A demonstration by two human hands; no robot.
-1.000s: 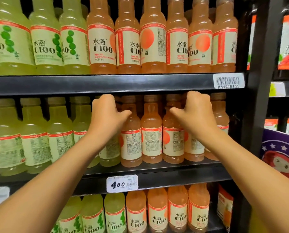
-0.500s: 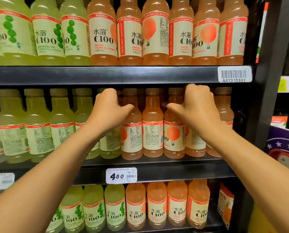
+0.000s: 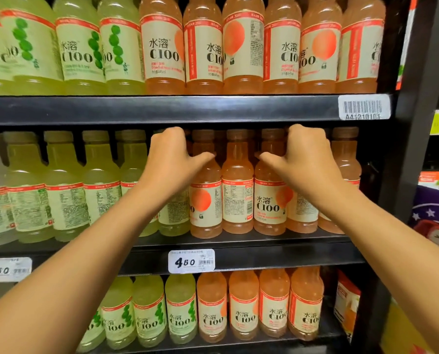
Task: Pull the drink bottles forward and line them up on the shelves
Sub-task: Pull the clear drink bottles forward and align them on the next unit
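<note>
both arms stretched up to the middle shelf (image 3: pixel 277 254). left hand (image 3: pixel 173 157) at 11 o'clock, fingers curled behind a bottle neck among the orange bottles (image 3: pixel 237 185), thumb pointing right. right hand (image 3: pixel 304 154) at 1 o'clock, likewise hooked over a neck, thumb pointing left. green bottles (image 3: pixel 65 190) at 9 o'clock.

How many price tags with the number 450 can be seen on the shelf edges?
2. The middle price tag sits below the orange bottles; the left price tag is at the far left. The left forearm between them may hide another.
</note>
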